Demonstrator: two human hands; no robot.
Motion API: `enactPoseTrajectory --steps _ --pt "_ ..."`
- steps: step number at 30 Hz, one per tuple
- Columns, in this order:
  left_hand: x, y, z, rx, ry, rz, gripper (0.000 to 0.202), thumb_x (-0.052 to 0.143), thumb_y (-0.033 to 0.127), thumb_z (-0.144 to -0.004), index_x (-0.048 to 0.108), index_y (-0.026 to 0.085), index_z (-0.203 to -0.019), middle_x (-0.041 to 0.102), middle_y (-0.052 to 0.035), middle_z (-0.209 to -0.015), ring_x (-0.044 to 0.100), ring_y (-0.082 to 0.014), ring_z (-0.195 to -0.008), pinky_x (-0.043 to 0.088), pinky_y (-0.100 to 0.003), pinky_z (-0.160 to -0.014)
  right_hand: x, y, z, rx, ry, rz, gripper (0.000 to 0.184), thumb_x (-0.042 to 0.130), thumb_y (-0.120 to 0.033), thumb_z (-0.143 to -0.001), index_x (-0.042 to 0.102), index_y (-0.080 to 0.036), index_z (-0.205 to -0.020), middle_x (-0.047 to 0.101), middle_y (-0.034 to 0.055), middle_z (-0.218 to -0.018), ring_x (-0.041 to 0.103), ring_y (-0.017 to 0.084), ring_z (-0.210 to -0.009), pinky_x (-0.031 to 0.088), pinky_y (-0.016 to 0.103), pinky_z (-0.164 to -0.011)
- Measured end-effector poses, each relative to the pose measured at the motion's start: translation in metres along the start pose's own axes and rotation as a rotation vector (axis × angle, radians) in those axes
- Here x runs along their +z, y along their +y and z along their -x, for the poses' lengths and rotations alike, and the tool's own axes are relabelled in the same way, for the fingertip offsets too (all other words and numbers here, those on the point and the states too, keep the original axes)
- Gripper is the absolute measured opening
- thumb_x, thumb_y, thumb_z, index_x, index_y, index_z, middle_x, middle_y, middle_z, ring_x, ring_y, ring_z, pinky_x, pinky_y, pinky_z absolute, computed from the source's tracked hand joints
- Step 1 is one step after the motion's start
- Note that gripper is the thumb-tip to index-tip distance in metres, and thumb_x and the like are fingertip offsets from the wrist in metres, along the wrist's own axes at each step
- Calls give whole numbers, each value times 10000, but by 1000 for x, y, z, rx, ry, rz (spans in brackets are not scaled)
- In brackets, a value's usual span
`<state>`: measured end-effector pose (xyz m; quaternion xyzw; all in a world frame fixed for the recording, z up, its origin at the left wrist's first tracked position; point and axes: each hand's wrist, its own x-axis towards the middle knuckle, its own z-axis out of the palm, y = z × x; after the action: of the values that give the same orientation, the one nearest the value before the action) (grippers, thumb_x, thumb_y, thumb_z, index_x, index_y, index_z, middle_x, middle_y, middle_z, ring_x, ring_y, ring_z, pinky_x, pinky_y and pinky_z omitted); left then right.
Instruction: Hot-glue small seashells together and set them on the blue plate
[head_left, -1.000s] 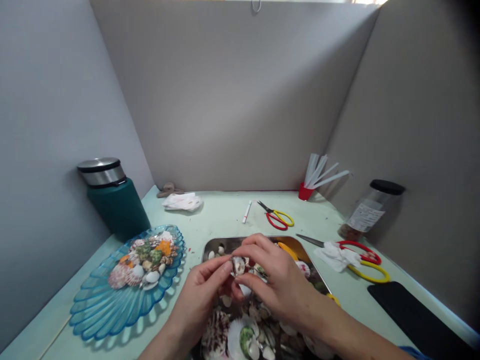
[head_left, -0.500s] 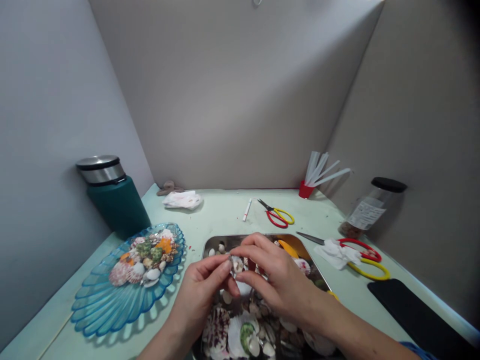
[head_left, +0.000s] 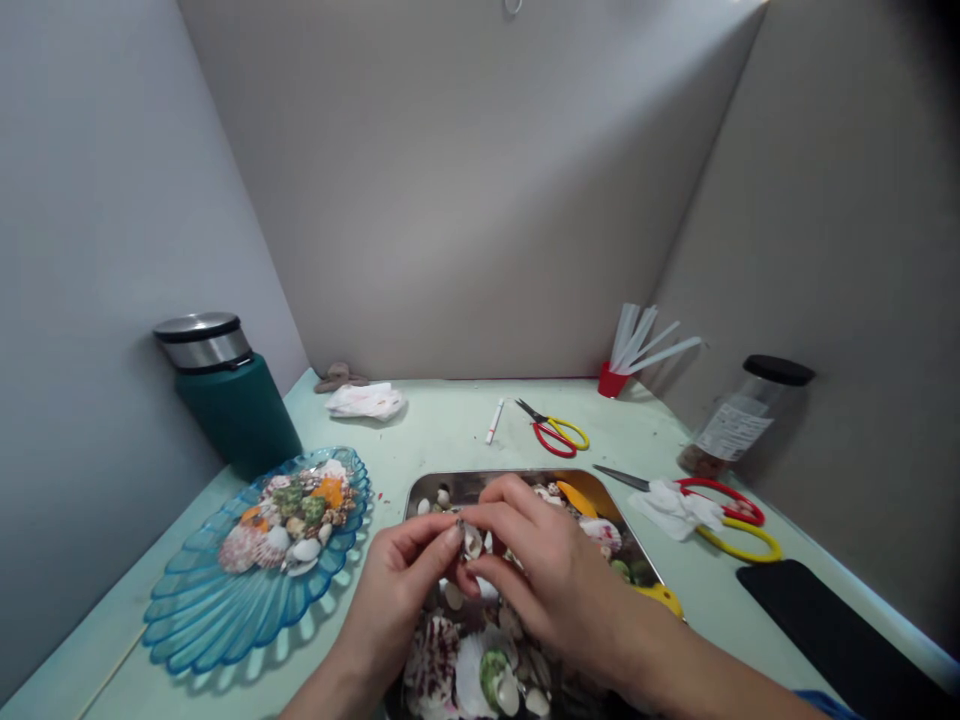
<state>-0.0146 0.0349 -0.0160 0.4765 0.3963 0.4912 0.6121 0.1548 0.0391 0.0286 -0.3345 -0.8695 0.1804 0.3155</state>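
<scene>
A small white and grey shell [head_left: 472, 541] is pinched between my two hands above the metal tray. My left hand [head_left: 411, 567] is closed, thumb against forefinger, at the shell's left edge. From the right, my right hand [head_left: 536, 555] curls over it, with its fingertips closed at the shell's top and lower side. Fingers hide part of the shell. Under the hands, the metal tray [head_left: 459, 481] holds many loose shells, among them a purple-streaked scallop shell [head_left: 433, 655] and a green-patterned shell [head_left: 493, 676].
To the left are a blue scalloped dish [head_left: 225, 610] with shells and a green bottle [head_left: 234, 410]. Two pairs of scissors [head_left: 559, 433], tissue [head_left: 673, 508], a marker [head_left: 494, 421], a red cup of white strips [head_left: 613, 381], a jar [head_left: 739, 420] and a black phone-like slab [head_left: 832, 620] surround the tray.
My right hand's fingers have shifted slightly left and closer together around the shell, which has turned a little. My left hand stays nearly in place.
</scene>
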Motion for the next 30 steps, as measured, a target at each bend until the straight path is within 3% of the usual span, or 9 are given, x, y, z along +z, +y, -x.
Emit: enactPoseTrajectory --steps 8,13,19,23,30 --pt "2 -1 -1 10 9 62 187 587 264 -837 688 146 -942 631 -1 -545 556 -110 -551 426 -219 -582 2 0 -2 53 81 -110 285 546 -37 -815 580 -164 -1068 525 49 -976 524 153 -879 426 272 -780" --pt "4 2 -2 20 14 159 135 582 261 -840 655 171 -911 642 6 -607 563 -99 -557 438 -208 -585 -1 -1 -3 129 122 -174 240 600 -54 -798 583 -180 -1001 553 8 -919 538 126 -787 423 267 -742" --pt "4 2 -2 26 11 165 131 575 244 -844 644 170 -927 652 0 -628 583 -97 -559 451 -206 -597 0 2 -3 108 134 -182 246 602 -43 -789 585 -190 -986 548 2 -906 537 124 -769 424 266 -721" --pt "3 2 -2 21 4 155 129 626 230 -805 655 168 -915 653 1 -639 588 -101 -564 457 -212 -594 1 2 -2 76 129 -163 282 588 -35 -792 581 -197 -1022 549 18 -953 536 146 -859 417 279 -766" --pt "2 0 -2 27 27 61 153 608 241 -820 674 163 -933 664 3 -552 585 -108 -565 448 -213 -624 -1 0 0 69 82 -125 266 564 -44 -807 571 -187 -1032 533 36 -983 527 156 -892 419 284 -779"
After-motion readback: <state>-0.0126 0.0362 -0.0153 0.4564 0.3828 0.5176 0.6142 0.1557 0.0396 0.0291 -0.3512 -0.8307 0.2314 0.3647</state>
